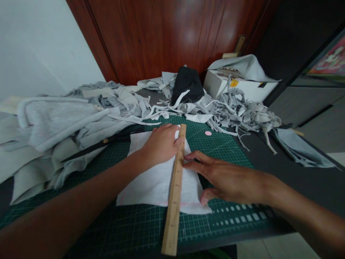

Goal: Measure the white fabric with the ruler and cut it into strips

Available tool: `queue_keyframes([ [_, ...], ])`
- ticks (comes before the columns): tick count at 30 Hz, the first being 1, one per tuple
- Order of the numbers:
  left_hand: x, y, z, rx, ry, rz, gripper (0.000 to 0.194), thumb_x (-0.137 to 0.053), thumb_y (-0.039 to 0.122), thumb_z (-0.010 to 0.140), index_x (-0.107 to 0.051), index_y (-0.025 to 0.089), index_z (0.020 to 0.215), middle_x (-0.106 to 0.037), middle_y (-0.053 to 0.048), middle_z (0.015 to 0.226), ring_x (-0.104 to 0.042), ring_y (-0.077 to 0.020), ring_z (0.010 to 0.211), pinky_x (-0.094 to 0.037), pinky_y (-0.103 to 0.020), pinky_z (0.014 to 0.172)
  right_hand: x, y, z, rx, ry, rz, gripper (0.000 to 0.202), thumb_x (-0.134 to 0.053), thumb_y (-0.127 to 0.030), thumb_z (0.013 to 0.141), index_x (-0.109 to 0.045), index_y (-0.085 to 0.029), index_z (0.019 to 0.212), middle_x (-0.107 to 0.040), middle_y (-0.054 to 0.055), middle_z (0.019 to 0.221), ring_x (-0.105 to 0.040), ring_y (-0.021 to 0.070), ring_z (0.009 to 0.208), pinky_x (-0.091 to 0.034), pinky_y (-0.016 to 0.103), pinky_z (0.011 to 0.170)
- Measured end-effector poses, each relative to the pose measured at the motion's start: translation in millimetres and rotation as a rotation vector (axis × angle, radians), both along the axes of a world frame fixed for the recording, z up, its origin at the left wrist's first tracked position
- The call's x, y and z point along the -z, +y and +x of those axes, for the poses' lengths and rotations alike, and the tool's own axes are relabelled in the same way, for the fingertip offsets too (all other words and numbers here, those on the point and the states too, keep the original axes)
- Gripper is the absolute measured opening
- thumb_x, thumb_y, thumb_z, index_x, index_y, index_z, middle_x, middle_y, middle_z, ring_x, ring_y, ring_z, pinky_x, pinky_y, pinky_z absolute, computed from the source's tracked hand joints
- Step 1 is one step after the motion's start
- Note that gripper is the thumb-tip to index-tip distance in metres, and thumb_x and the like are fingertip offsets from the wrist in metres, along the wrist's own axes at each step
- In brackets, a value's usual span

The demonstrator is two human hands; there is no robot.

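A wooden ruler [175,194] lies lengthwise across a white piece of fabric [151,183] on a green cutting mat [129,226]. My left hand [161,144] presses flat on the fabric and against the ruler's far end. My right hand [229,180] rests on the mat to the right. Its fingertips touch the ruler's right edge and its thumb rests on the fabric's corner. Neither hand grips anything.
Black scissors [107,141] lie left of the fabric beside piles of grey cloth [54,126]. Grey strips [237,108], a black cloth bundle [187,84] and a white box [237,84] sit at the back. A small pink disc [208,133] lies on the mat.
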State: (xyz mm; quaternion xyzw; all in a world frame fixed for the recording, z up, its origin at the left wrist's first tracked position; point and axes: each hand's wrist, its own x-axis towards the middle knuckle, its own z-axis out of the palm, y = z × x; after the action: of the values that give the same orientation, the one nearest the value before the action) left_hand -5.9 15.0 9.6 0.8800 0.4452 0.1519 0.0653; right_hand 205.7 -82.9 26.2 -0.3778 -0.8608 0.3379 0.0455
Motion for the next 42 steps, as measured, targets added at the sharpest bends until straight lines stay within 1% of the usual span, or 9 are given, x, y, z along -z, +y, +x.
queue_keyframes([
  [4,-16.1,40,23,-0.224,0.149,0.0,0.047,-0.064,0.055,0.091,-0.074,0.011,0.105,-0.069,-0.027,0.127,-0.061,-0.0481,0.124,-0.044,-0.063,0.104,-9.6,2,-8,0.012,-0.059,-0.025,0.078,-0.088,-0.016,0.082,-0.055,-0.017,0.152,-0.048,0.014,0.155,-0.051,0.0323,0.144,-0.04,0.04,0.123],
  [7,-20.8,62,26,-0.254,0.169,-0.164,0.033,-0.068,0.049,0.086,-0.073,0.016,0.083,-0.074,-0.018,0.097,-0.068,-0.0388,0.102,-0.05,-0.047,0.087,-12.6,3,-12,-0.004,-0.08,-0.016,0.076,-0.089,-0.013,0.08,-0.057,-0.015,0.149,-0.048,0.016,0.155,-0.055,0.0321,0.14,-0.043,0.039,0.12],
  [11,-21.0,75,18,-0.13,0.096,-0.276,0.025,-0.065,0.031,0.083,-0.06,0.019,0.062,-0.058,-0.004,0.061,-0.059,-0.0217,0.066,-0.039,-0.033,0.062,-10.8,4,-10,-0.003,-0.05,0.002,0.076,-0.09,-0.014,0.078,-0.058,-0.016,0.147,-0.049,0.014,0.153,-0.057,0.0312,0.138,-0.044,0.038,0.119],
  [17,-13.4,86,9,-0.075,-0.287,-0.459,0.008,-0.07,0.024,0.081,-0.063,0.021,0.085,-0.061,0.0,0.071,-0.057,-0.0172,0.066,-0.036,-0.028,0.059,-9.2,4,-9,-0.004,-0.058,-0.026,0.074,-0.089,-0.014,0.08,-0.058,-0.017,0.147,-0.051,0.013,0.151,-0.059,0.0299,0.135,-0.046,0.037,0.117],
  [21,-1.9,95,11,-0.021,-0.412,-0.506,0.034,-0.076,0.015,0.075,-0.061,0.022,0.104,-0.066,0.0,0.083,-0.061,-0.0174,0.073,-0.042,-0.028,0.064,-10.5,4,-10,-0.004,-0.064,-0.016,0.081,-0.089,-0.014,0.08,-0.054,-0.017,0.153,-0.045,0.015,0.162,-0.051,0.0317,0.145,-0.042,0.037,0.122],
  [26,9.6,103,18,0.011,-0.366,-0.318,0.047,-0.079,0.004,0.069,-0.06,0.019,0.109,-0.064,0.001,0.088,-0.06,-0.0166,0.076,-0.043,-0.029,0.068,-11.5,3,-11,0.0,-0.062,-0.005,0.082,-0.088,-0.013,0.08,-0.054,-0.019,0.154,-0.044,0.015,0.164,-0.051,0.0318,0.146,-0.042,0.037,0.122],
  [35,26.5,96,18,-0.061,-0.261,0.025,0.033,-0.081,0.017,0.083,-0.059,0.021,0.107,-0.063,-0.001,0.087,-0.06,-0.0211,0.082,-0.041,-0.034,0.079,-7.8,3,-9,0.003,-0.057,0.013,0.08,-0.089,-0.013,0.079,-0.056,-0.019,0.152,-0.049,0.014,0.157,-0.057,0.0306,0.138,-0.046,0.035,0.118],
  [39,24.7,93,18,0.008,-0.218,0.194,0.025,-0.077,0.018,0.086,-0.058,0.021,0.102,-0.064,-0.006,0.107,-0.06,-0.0238,0.098,-0.042,-0.034,0.085,-12.1,2,-11,0.008,-0.072,-0.007,0.077,-0.088,-0.012,0.08,-0.057,-0.019,0.15,-0.047,0.014,0.159,-0.058,0.0301,0.138,-0.045,0.035,0.119],
  [42,20.2,92,19,0.146,-0.169,0.181,0.015,-0.069,0.011,0.086,-0.06,0.02,0.092,-0.063,-0.004,0.097,-0.06,-0.0213,0.091,-0.041,-0.033,0.08,-13.2,2,-12,0.013,-0.081,-0.004,0.08,-0.09,-0.014,0.079,-0.056,-0.018,0.151,-0.047,0.015,0.159,-0.056,0.0313,0.14,-0.045,0.036,0.12],
])
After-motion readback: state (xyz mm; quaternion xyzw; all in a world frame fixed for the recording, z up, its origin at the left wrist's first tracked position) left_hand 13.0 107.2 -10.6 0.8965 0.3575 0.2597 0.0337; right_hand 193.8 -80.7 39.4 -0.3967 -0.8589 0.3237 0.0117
